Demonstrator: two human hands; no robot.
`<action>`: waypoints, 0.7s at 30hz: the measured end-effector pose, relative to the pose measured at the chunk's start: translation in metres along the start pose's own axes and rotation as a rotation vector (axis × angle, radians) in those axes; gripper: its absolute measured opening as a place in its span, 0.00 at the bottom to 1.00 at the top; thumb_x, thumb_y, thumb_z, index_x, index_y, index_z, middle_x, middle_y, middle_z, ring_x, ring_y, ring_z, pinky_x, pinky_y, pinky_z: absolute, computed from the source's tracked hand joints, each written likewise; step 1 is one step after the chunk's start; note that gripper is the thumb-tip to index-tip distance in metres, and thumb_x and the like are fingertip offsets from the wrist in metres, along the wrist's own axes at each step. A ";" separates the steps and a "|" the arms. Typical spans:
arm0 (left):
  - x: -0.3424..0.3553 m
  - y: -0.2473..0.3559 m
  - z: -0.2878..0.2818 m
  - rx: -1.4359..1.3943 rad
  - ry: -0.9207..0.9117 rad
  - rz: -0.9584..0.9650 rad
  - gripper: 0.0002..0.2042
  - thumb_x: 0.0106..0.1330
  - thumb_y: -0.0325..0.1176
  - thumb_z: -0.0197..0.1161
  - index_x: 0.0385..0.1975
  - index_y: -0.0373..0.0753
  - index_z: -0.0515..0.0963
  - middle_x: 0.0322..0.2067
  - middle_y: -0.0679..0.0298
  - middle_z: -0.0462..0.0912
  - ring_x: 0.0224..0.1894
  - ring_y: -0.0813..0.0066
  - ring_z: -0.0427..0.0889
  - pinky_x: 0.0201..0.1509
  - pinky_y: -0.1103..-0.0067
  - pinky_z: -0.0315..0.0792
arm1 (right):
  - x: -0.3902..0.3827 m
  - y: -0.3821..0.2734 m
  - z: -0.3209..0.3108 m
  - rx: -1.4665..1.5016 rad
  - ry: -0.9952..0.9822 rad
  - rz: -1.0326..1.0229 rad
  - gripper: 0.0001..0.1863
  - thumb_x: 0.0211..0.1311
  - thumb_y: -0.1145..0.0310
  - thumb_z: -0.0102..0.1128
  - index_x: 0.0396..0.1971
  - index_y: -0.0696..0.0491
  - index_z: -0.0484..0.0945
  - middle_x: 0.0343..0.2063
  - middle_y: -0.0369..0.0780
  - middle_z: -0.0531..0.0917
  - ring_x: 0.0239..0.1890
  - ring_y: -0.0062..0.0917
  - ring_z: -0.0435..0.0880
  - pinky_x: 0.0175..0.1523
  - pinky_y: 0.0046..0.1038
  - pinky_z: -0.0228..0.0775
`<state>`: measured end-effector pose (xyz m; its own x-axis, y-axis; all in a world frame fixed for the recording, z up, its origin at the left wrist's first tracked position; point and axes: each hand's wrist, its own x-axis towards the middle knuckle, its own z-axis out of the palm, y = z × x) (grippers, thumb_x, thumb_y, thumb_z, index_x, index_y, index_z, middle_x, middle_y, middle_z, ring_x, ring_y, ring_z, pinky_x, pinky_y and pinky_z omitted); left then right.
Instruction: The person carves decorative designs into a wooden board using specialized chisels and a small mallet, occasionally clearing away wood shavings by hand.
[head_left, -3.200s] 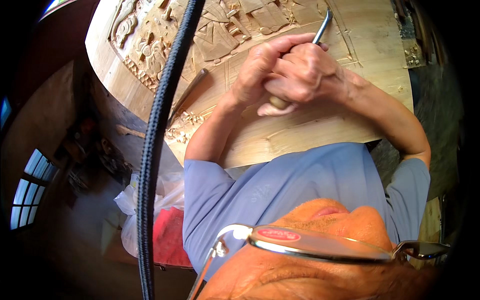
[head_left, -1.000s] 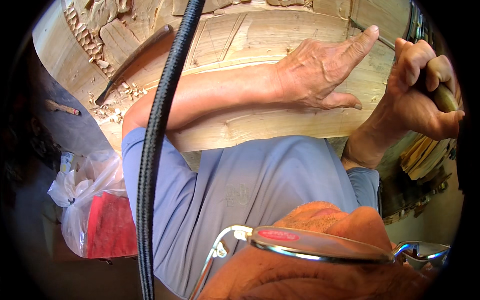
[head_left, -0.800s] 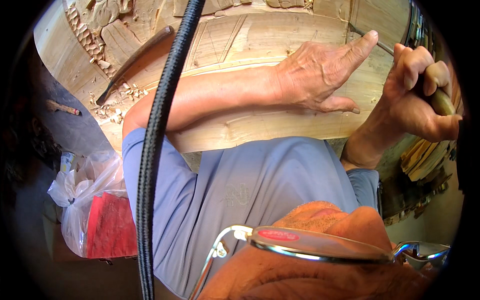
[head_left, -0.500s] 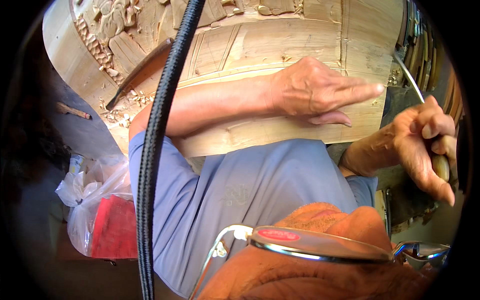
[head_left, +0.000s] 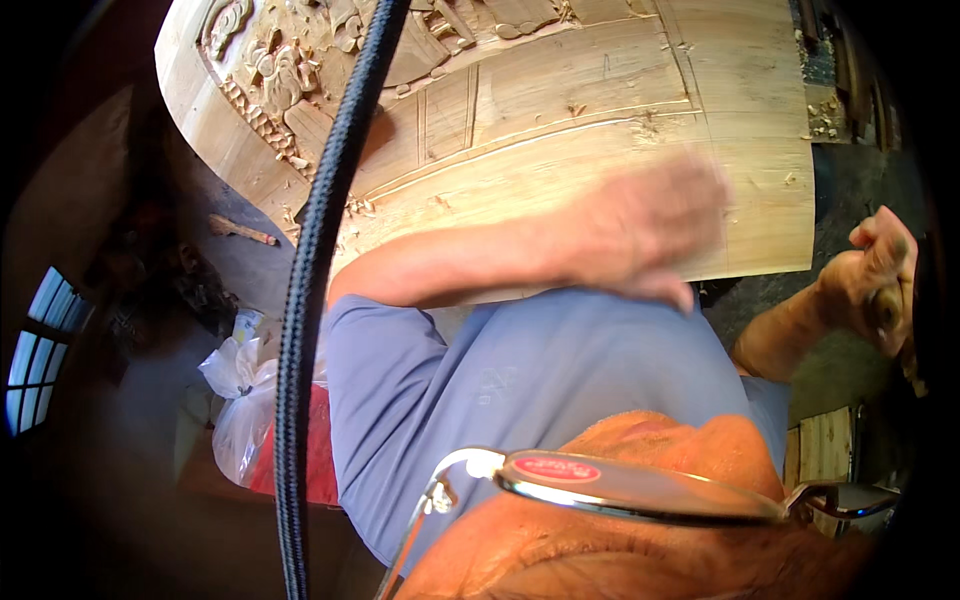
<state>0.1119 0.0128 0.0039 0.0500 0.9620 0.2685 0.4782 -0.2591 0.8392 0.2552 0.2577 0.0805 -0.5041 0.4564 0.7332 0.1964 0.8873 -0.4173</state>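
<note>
Across the near part of a pale carved wooden panel (head_left: 760, 120) reaches my left arm, with my left hand (head_left: 660, 225) over its front edge. Motion smears the fingers there, so their pose is unclear; the thumb points toward my shirt. Off the panel's right end, my right hand (head_left: 878, 285) is closed round the wooden handle (head_left: 886, 306) of a carving chisel. Its blade does not show now. Carved relief figures (head_left: 285, 75) and wood chips fill the panel's far left, while shallow straight lines are cut through its middle.
A black braided cable (head_left: 325, 220) crosses the view in front of the panel. At left are a clear plastic bag (head_left: 240, 390), a red thing (head_left: 300, 450) and a stick (head_left: 243, 230) on the floor. More tools (head_left: 870, 90) lie dimly at the far right.
The view has shifted, so the panel sits further right. My left hand has drawn back toward my body, its pointing fingers now blurred. My right hand, still holding the chisel, has turned; the blade has left sight.
</note>
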 end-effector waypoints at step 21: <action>-0.042 0.044 -0.028 0.100 0.505 -0.283 0.09 0.63 0.22 0.75 0.43 0.33 0.89 0.27 0.60 0.91 0.24 0.71 0.86 0.28 0.78 0.75 | 0.075 0.122 0.008 0.270 0.279 0.604 0.21 0.78 0.60 0.52 0.28 0.58 0.84 0.31 0.50 0.91 0.28 0.30 0.90 0.32 0.24 0.80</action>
<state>0.1066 -0.0417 0.0428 -0.5040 0.8257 0.2535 0.4935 0.0345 0.8690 0.2345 0.3995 0.0798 -0.1323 0.8946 0.4269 0.1405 0.4433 -0.8853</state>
